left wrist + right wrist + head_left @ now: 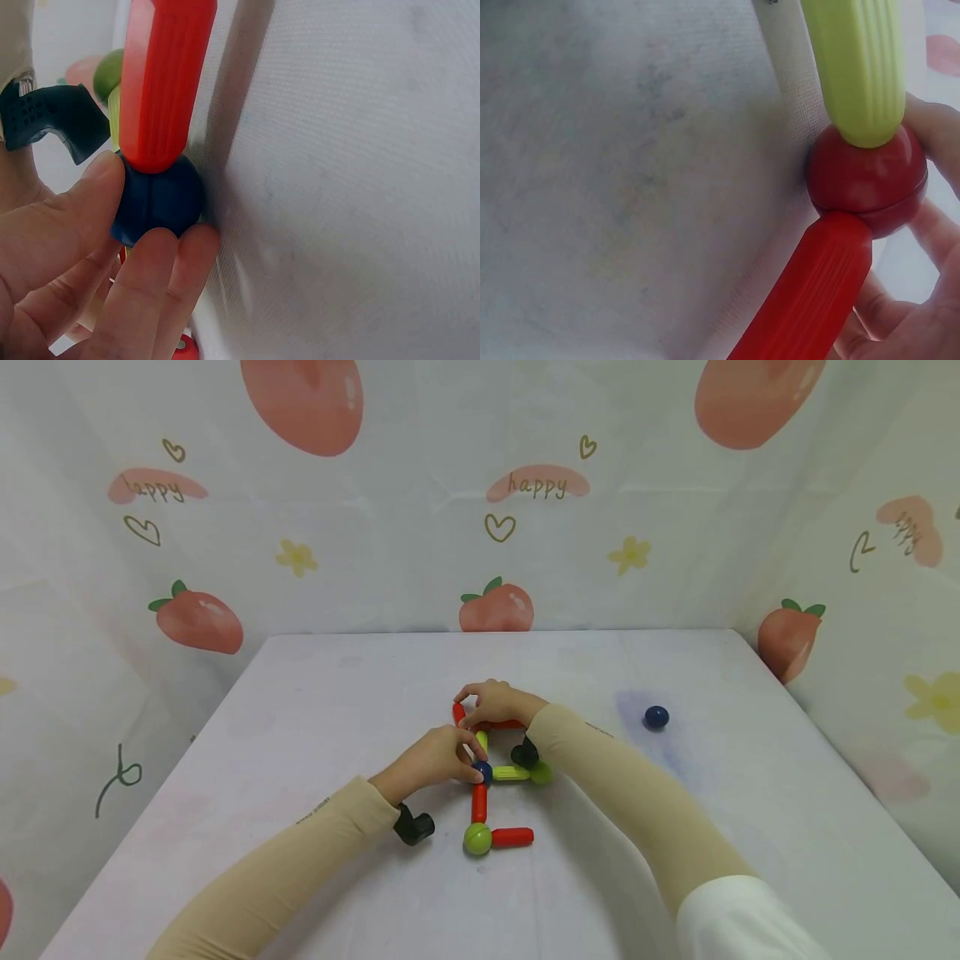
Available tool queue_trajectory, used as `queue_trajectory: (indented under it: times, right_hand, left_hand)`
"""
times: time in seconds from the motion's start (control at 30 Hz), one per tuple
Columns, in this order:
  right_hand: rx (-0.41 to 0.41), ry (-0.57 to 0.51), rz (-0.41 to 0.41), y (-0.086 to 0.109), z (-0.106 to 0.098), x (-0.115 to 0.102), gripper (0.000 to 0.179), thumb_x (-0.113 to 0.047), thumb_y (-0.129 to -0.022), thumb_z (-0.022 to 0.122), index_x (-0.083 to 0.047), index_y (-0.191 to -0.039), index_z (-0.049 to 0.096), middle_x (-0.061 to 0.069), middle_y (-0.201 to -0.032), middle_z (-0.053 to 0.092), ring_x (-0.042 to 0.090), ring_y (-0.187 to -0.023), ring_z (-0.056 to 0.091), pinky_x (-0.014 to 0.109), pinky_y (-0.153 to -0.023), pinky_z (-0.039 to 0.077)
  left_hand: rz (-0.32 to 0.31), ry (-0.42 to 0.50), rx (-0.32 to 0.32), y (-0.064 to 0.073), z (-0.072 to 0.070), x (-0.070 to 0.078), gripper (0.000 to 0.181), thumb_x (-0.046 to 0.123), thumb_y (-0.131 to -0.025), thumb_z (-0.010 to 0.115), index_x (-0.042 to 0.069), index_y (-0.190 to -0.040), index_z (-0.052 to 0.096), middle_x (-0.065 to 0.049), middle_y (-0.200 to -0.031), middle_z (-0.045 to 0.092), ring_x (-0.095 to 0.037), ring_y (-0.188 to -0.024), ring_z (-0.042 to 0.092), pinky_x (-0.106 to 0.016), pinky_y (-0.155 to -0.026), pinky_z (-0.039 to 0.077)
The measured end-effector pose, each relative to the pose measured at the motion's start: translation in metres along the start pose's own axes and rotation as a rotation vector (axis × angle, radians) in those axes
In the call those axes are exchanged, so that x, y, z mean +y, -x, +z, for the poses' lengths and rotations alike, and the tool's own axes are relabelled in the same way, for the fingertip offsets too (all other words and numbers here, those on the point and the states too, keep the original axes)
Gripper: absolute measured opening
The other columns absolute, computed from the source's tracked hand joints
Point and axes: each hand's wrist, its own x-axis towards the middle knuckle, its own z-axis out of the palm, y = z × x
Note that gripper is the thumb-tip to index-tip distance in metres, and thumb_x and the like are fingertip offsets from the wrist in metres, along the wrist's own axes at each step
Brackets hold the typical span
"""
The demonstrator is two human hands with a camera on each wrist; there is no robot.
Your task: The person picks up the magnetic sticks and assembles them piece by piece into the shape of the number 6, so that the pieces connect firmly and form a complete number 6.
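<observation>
On the white table lies a flat figure of toy building rods joined by balls. My left hand (pixel 437 760) pinches its dark blue ball (pixel 169 199) between thumb and fingertips. From that ball a red rod (pixel 479 803) runs toward me to a lime green ball (pixel 477 839), which carries another red rod (pixel 513 837). A yellow-green rod (pixel 512 772) goes right from the blue ball to a second green ball (pixel 541 772). Farther back my right hand (pixel 497 702) grips a red ball (pixel 870 176), joined to a yellow-green rod (pixel 862 67) and a red rod (pixel 810 292); the head view hides this ball.
A loose dark blue ball (pixel 656 718) sits on the table (pixel 360 677) at the right. A red rod (pixel 458 713) sticks out at the figure's far left. Black wrist cameras (pixel 414 824) hang beneath both sleeves, and a printed curtain (pixel 405 527) stands behind the table.
</observation>
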Motion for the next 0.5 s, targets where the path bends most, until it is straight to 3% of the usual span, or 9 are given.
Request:
queue_trajectory:
  times: [0.17,0.37,0.5]
  right_hand:
    - [0.013,-0.047,-0.029,-0.0006,0.0008,0.0003,0.047,-0.03,-0.094,0.072,-0.022,-0.137,0.057,0.015,-0.128,0.061,0.027,-0.112,0.056,0.038,-0.098,0.049]
    - [0.016,-0.193,-0.108,-0.0018,0.0022,-0.0008,0.044,-0.009,-0.091,0.073,-0.009,-0.13,0.053,0.018,-0.134,0.062,0.029,-0.117,0.062,0.036,-0.104,0.053]
    - [0.013,-0.232,-0.12,-0.004,0.0031,-0.0017,0.043,-0.004,-0.091,0.073,-0.008,-0.128,0.052,0.019,-0.13,0.064,0.026,-0.107,0.065,0.031,-0.093,0.058]
  left_hand:
    - [-0.003,-0.005,0.001,-0.0005,0.0001,0.0003,0.021,0.015,-0.083,0.085,0.011,-0.102,0.077,-0.005,-0.083,0.072,-0.014,-0.073,0.061,-0.023,-0.065,0.049]
    - [-0.006,-0.01,0.002,-0.0012,0.0004,-0.0006,0.022,0.015,-0.083,0.085,0.012,-0.102,0.077,-0.005,-0.083,0.071,-0.014,-0.073,0.06,-0.023,-0.065,0.048]
    - [-0.012,-0.011,0.001,-0.0012,0.0006,-0.0005,0.022,0.015,-0.083,0.085,0.012,-0.102,0.076,-0.004,-0.083,0.07,-0.014,-0.074,0.06,-0.023,-0.065,0.048]
